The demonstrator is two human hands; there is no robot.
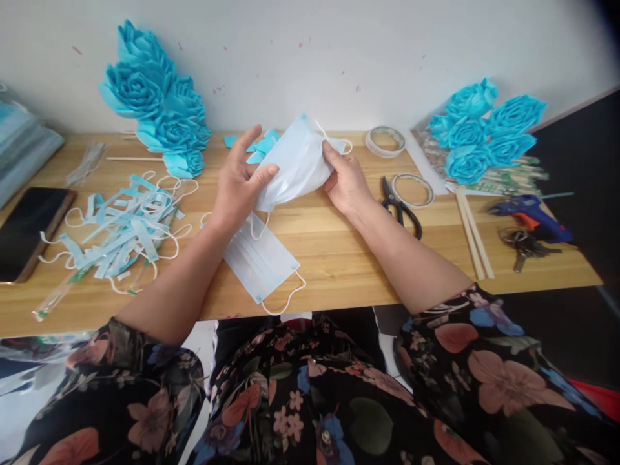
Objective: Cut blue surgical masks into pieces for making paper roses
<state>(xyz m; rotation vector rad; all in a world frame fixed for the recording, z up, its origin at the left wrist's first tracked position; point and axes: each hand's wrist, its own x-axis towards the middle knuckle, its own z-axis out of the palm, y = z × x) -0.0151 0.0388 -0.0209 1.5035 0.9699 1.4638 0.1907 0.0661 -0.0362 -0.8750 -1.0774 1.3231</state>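
A pale blue face mask (295,161) is held up above the table between my two hands. My right hand (345,177) pinches its right side, the thumb on top, with a white ear loop showing beyond. At the mask's left edge, my left hand (242,177) has its thumb against the front and its index finger raised apart; the other fingers are partly hidden behind. Below the hands, a second face mask (261,258) lies flat on the wood, its ear loop toward me. Blue cut pieces (264,143) lie behind the held mask.
Cut strips and ear loops (130,226) are heaped at left, beside a phone (33,232). Blue flowers (159,103) stand behind them, with more flowers (467,132) at right. Scissors (400,210), tape rolls (385,141), wooden sticks (473,236), a glue gun (527,213) and keys (523,245) lie rightward.
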